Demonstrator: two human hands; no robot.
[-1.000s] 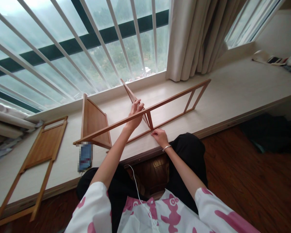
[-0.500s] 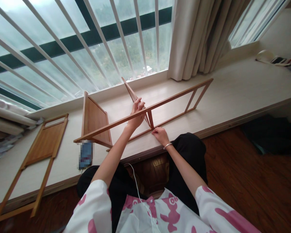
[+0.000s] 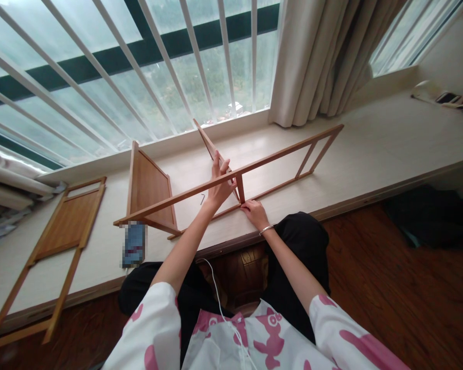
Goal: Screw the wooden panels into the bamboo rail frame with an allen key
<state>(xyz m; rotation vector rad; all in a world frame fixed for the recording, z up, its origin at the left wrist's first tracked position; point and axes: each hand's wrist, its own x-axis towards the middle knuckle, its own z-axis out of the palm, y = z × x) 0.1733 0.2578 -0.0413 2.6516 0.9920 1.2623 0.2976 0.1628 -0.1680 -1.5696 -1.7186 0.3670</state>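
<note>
A long wooden ladder-like frame (image 3: 285, 152) stands on its edge on the pale window ledge (image 3: 370, 149). My left hand (image 3: 220, 181) reaches behind its top rail, fingers stretched up against a slanted wooden shelf panel (image 3: 206, 140). My right hand (image 3: 255, 211) rests at the bottom rail, fingertips pinched where the short upright (image 3: 239, 189) meets it. A second shelf panel (image 3: 148, 189) stands upright at the frame's left end. A small dark hex key (image 3: 202, 198) lies on the ledge between the rails.
Another wooden frame with a panel (image 3: 57, 241) lies flat on the ledge at left. A blurred phone (image 3: 134, 243) lies near the ledge's front edge. A curtain (image 3: 316, 56) hangs at the back. Items (image 3: 443, 95) sit at far right. Dark wood floor (image 3: 401, 288) is below.
My left hand has opened from gripping the top rail, and its fingers now point up along the slanted panel. The right hand stays at the bottom joint. The view shifted slightly.
</note>
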